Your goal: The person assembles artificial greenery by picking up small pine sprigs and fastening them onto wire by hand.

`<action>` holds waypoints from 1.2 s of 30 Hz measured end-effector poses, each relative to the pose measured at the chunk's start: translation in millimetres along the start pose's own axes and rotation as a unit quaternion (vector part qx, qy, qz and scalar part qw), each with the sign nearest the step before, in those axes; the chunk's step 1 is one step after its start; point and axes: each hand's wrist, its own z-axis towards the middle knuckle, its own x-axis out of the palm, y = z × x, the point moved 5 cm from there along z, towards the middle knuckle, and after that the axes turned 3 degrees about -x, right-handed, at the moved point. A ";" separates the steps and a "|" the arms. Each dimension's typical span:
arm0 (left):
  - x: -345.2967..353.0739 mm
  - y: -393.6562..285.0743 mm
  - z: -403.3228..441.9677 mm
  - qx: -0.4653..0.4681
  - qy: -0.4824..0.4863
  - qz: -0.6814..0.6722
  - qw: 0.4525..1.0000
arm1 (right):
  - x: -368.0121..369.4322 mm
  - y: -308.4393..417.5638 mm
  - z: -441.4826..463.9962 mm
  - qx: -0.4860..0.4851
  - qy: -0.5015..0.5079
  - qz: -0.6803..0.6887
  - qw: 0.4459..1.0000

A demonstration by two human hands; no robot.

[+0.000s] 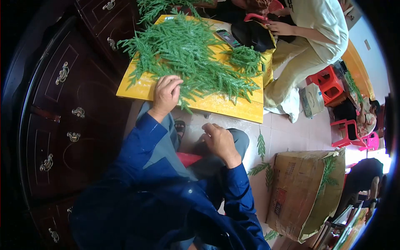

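Note:
My left hand [168, 93] is at the near edge of a yellow table [246, 109], its fingers curled together against a pile of green artificial fern-like sprigs [183, 50]. What lies inside those fingers, if anything, is hidden. White powdery specks dust the sprigs and the tabletop. Above my knee, below the table edge, my right hand [221, 141] is loosely bent, thumb apart from the fingers, and nothing shows in it. A smaller bunch of green sprigs [245, 59] sits at the table's right side.
A phone [228, 38] and a black bag [254, 35] lie on the table. Beside it sits a person in light clothes [318, 29]. An open cardboard box [296, 191] and loose sprigs [261, 145] are on the floor. Dark drawers [71, 104] stand at left, red stools [327, 85] at right.

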 end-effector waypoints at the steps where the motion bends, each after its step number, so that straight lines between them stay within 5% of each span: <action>1: -3.7 -1.1 1.6 0.002 -0.006 0.014 1.000 | 1.1 0.4 -0.8 -0.002 0.014 -0.004 1.000; 23: 0.8 15.0 -8.5 -0.023 0.061 0.028 0.997 | 5.1 2.0 -1.5 -0.018 0.049 -0.037 0.998; 36: -41.0 -18.6 23.2 -0.029 -0.049 -0.057 0.997 | -9.8 5.6 0.4 -0.002 -0.030 0.011 0.999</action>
